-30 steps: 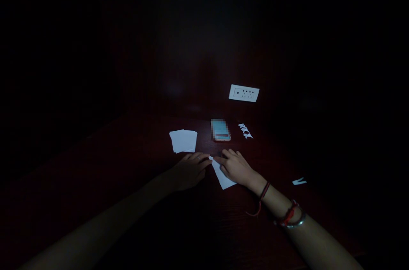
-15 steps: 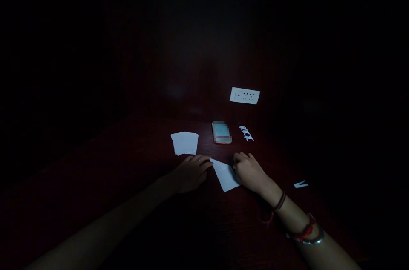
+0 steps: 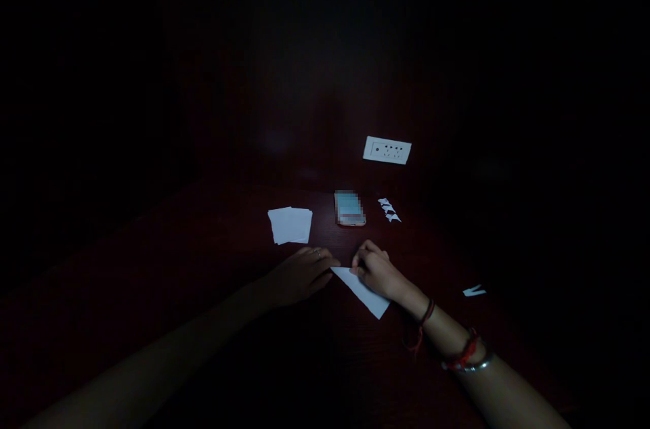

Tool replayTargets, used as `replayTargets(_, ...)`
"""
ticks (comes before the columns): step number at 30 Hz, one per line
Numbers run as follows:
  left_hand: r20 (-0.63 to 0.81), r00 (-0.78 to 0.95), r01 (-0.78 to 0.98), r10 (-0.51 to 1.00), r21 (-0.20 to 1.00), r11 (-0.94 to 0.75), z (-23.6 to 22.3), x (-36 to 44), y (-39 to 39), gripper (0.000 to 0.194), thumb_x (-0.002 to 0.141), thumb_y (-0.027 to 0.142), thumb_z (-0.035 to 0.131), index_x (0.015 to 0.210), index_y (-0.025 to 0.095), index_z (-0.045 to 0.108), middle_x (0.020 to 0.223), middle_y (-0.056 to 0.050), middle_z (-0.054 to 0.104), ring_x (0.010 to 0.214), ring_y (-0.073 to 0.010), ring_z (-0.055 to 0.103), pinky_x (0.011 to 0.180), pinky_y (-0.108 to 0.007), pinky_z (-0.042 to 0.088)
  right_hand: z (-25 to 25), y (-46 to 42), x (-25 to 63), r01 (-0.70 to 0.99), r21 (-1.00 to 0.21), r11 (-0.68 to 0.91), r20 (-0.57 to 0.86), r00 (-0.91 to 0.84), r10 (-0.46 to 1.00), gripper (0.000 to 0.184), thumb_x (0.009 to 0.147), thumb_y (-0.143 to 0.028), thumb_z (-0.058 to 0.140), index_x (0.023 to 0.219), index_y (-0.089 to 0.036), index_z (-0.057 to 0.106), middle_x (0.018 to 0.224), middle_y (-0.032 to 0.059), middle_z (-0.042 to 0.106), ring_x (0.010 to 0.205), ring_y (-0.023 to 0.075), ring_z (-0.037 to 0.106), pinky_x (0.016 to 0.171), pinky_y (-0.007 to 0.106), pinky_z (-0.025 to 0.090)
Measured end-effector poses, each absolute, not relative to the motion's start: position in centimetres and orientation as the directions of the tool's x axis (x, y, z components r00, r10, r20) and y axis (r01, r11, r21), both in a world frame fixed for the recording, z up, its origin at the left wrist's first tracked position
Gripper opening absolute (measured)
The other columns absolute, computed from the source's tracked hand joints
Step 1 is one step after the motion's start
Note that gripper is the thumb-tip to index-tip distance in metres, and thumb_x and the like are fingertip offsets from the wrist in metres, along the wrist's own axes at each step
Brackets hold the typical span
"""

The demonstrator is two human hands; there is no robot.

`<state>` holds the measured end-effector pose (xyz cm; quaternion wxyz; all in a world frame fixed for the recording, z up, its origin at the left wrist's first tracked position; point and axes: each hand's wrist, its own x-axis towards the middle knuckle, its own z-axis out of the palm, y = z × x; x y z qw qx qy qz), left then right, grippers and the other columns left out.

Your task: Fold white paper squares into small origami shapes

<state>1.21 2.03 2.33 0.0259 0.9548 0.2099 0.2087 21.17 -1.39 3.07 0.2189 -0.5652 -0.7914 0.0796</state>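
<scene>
Paper, nearer than the phone, could skew if its tip slips by the left hand under the curled right hand, each grip's closure unclear.

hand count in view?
2: left hand at the left tip of the white sheet; right hand on the sheet, farther right. Dark areas could hide others.

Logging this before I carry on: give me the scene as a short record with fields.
Left hand: fingertips at white paper's left corner
Right hand: curled, touching that paper
Stack: white sheets, beyond left hand
Phone: on table, right of stack
Small paper pieces: right of phone
V-shaped scrap: right of right hand
Wall socket: beyond phone
Lighting: dim
</scene>
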Motion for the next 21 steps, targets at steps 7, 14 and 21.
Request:
replayTargets(7, 0.447, 0.691, 0.451, 0.569, 0.349, -0.822, 2.7, 2.1, 1.6, 0.008, 0.082, 0.020, 0.042, 0.084, 0.019, 0.051, 0.087, 0.000, 0.047, 0.083, -0.0140, 0.046, 0.074, -0.027, 0.037, 3.8, -2.0, 20.4, 0.830, -0.356, 0.429, 0.379, -0.291, 0.879, 0.007, 0.079, -0.016, 0.045, 0.077, -0.015, 0.051, 0.085, 0.0037, 0.046, 0.083, 0.0150, 0.043, 0.071, 0.028, 0.031)
replayTargets(14, 0.584, 0.595, 0.417, 0.551, 0.361, -0.834, 3.1, 2.7, 1.2, 0.008, 0.079, 0.015, 0.043, 0.074, 0.017, 0.048, 0.093, -0.002, 0.043, 0.086, -0.0149, 0.045, 0.076, -0.028, 0.038, 4.6, -2.7, 19.7, 0.816, -0.246, 0.523, 0.495, -0.358, 0.792, 0.006, 0.080, -0.019, 0.045, 0.081, -0.017, 0.051, 0.087, 0.0039, 0.048, 0.085, 0.0162, 0.042, 0.073, 0.030, 0.030)
replayTargets(21, 0.624, 0.592, 0.439, 0.510, 0.281, -0.853, 3.7, 2.8, 0.3, 0.006, 0.078, 0.016, 0.043, 0.077, 0.018, 0.048, 0.103, -0.004, 0.042, 0.096, -0.0186, 0.042, 0.081, -0.034, 0.036, 5.4, -3.4, 19.3, 0.795, -0.179, 0.580, 0.499, -0.435, 0.750, 0.008, 0.079, -0.017, 0.044, 0.081, -0.017, 0.052, 0.089, 0.0037, 0.049, 0.086, 0.0159, 0.042, 0.075, 0.029, 0.029)
